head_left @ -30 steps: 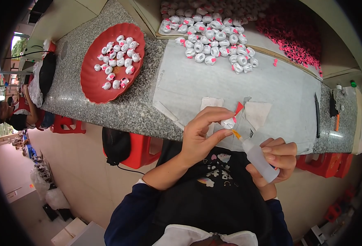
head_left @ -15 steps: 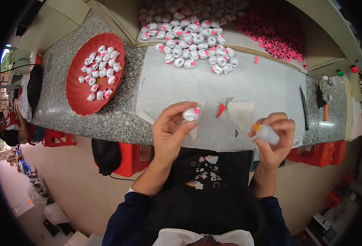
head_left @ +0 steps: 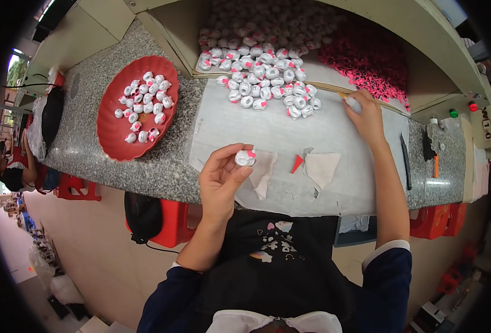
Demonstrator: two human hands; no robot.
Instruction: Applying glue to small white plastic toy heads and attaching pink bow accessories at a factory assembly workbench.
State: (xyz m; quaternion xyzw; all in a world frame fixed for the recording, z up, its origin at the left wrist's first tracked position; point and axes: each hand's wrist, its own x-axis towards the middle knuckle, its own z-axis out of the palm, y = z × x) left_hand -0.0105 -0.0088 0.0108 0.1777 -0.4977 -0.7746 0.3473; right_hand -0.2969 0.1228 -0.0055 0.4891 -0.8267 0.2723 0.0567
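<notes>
Across the counter [head_left: 84, 130] spreads a white sheet [head_left: 298, 130]. From its centre, a pile [head_left: 271, 72] lies at eleven o'clock, a red bowl [head_left: 106, 125] between nine and ten, pink parts [head_left: 373, 69] at one. The right hand [head_left: 366, 117], at two, is curled, and the left hand [head_left: 220, 176], at eight, pinches: respectively a bottle [head_left: 352, 104] (mostly hidden) and one white piece [head_left: 244, 159].

A dish [head_left: 111, 133] of toy heads [head_left: 148, 98] rests on the table [head_left: 184, 127] at left, beside a sheet [head_left: 229, 130]. A second pile [head_left: 265, 83] stretches from inside a cubby [head_left: 170, 47] onto the sheet's far edge, heaped rings [head_left: 367, 66] to its right. Scraps [head_left: 320, 166] lie on the sheet's nearer half, a stick [head_left: 405, 161] at its right edge.
</notes>
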